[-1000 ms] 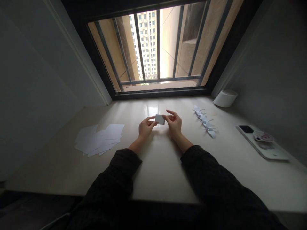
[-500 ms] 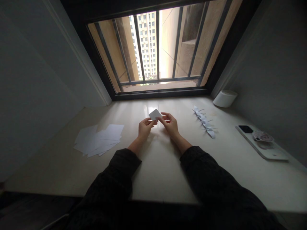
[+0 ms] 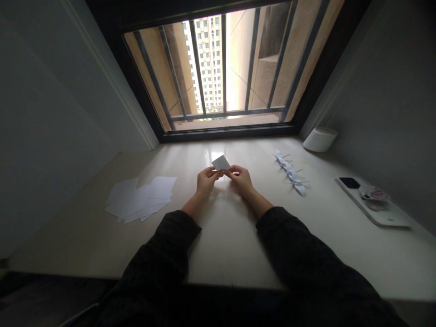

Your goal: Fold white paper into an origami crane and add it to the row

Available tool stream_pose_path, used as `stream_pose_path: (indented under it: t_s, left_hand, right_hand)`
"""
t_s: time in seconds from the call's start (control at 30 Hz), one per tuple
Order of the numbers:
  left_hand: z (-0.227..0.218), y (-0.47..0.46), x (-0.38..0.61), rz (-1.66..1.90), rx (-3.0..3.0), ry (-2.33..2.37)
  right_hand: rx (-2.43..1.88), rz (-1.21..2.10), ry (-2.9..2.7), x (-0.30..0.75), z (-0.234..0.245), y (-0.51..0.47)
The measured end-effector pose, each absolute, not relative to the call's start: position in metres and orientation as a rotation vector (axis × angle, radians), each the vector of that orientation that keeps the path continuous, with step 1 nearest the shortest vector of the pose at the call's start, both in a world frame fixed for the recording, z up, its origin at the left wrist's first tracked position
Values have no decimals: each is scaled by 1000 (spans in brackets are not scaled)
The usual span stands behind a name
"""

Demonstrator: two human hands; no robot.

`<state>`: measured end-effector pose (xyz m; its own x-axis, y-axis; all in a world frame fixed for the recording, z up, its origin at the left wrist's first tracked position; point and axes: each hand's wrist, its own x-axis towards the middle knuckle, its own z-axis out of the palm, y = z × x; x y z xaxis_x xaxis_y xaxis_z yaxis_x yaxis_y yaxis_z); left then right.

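Note:
A small folded white paper (image 3: pixel 220 162) is held up above the pale table (image 3: pixel 225 236) near its middle. My left hand (image 3: pixel 206 180) pinches the paper's lower left edge with thumb and fingers closed. My right hand (image 3: pixel 241 178) pinches its lower right edge, fingers curled in. Both forearms in dark sleeves reach in from the near edge.
A loose stack of white paper sheets (image 3: pixel 140 198) lies to the left. A row of small folded paper figures (image 3: pixel 290 174) lies to the right. Farther right are a white round object (image 3: pixel 320 139) and a white tablet (image 3: pixel 373 202) carrying a dark phone. A barred window (image 3: pixel 223 72) fills the back.
The paper has been turned from lying flat between the fingertips to tilted up, corner raised. My right hand's fingers have closed in toward the left hand.

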<state>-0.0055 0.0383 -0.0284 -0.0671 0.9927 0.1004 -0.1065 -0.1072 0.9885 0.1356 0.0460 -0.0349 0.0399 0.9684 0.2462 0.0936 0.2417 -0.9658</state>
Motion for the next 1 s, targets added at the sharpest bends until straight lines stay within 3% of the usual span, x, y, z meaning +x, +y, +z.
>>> stream_pose_path:
  t_s: [0.53,0.83,1.0]
  left_hand:
    - [-26,38,-4,1355,1113,1074]
    - [-30,37,-7,1197,1293,1105]
    - [-29,35,-6,1207,1284,1169]
  right_hand:
    - [-1102,898,-1279,134,-40,49]
    - [-1225,541,-1431,136,-31,39]
    - [-1247,511,-1463,136,-33,40]
